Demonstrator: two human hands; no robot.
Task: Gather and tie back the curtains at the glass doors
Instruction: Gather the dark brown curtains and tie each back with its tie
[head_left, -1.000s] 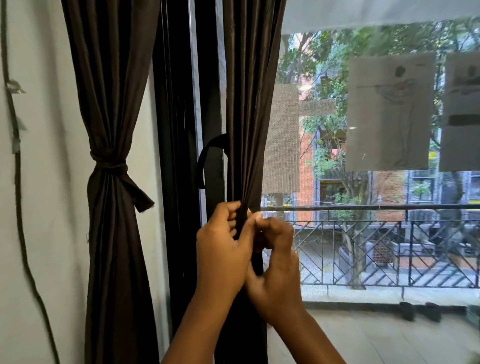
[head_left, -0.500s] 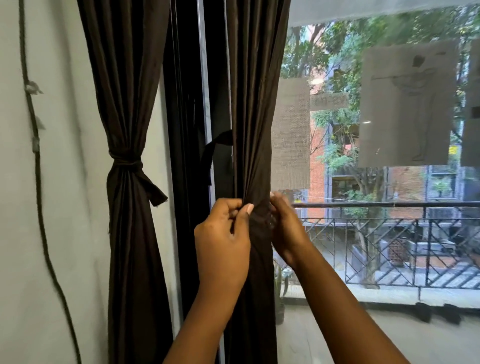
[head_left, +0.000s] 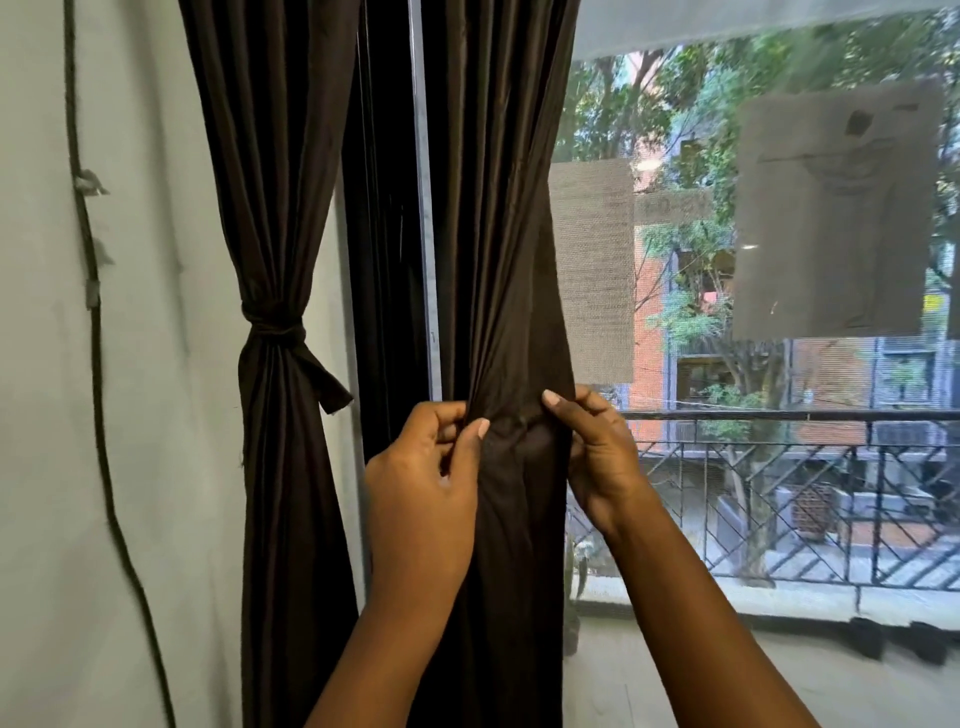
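Left hand (head_left: 421, 483) and right hand (head_left: 597, 457) both bare, no gloves. Forearms bare right down to frame edge, no sleeves showing. No rings, no watch, no bracelet at either wrist. Thumbnails short, rounded, pale and glossy. Rest of person out of shot.

A dark cord (head_left: 98, 364) runs down the wall (head_left: 31, 415); 2 paper sheets (head_left: 592, 270) stick to the glass, a balcony railing (head_left: 779, 415) outside.
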